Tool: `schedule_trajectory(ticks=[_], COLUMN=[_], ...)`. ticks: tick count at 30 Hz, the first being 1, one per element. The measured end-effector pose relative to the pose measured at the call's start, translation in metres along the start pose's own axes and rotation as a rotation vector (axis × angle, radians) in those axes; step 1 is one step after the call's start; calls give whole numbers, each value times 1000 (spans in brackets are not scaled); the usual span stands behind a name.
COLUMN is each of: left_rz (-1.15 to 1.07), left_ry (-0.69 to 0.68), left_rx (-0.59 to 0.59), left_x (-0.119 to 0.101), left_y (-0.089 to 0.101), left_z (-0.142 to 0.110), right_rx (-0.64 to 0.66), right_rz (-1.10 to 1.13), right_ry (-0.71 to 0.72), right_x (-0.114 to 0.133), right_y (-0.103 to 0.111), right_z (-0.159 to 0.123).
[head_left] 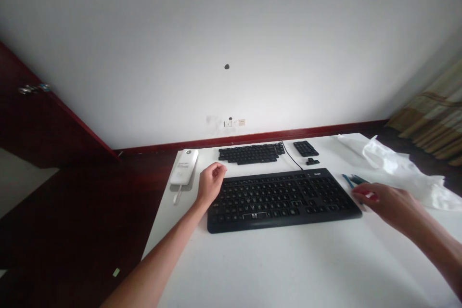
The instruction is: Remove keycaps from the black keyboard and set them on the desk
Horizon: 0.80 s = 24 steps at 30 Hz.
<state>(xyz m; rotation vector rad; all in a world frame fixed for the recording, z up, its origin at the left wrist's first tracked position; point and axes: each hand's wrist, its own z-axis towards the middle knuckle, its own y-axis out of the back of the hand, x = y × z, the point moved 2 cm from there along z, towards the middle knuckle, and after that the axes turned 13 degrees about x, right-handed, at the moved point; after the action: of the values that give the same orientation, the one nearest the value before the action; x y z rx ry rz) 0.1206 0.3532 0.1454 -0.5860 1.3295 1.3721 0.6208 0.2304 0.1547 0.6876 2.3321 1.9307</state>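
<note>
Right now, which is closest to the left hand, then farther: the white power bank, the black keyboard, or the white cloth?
From the left hand:
1. Black keyboard, beside it on the right.
2. White power bank, just left.
3. White cloth, far right.

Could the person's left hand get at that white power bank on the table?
Probably yes. The left hand hovers loosely curled at the keyboard's left end, and the white power bank lies just beside it, nothing between them.
</note>
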Motion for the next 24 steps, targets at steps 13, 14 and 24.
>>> schedule_trajectory(ticks=[13,14,24], left_rz=[-70,-65,4], left_ry=[-12,-5,39], left_rx=[-21,-48,-78], left_x=[3,5,10], left_y=[7,9,17], left_z=[-1,-1,-1], right_rx=[-73,-47,2], right_rz=[-16,-17,-120], right_ry=[612,675,966], right_x=[196,212,275], right_y=[59,55,-32], right_z=[26,30,67])
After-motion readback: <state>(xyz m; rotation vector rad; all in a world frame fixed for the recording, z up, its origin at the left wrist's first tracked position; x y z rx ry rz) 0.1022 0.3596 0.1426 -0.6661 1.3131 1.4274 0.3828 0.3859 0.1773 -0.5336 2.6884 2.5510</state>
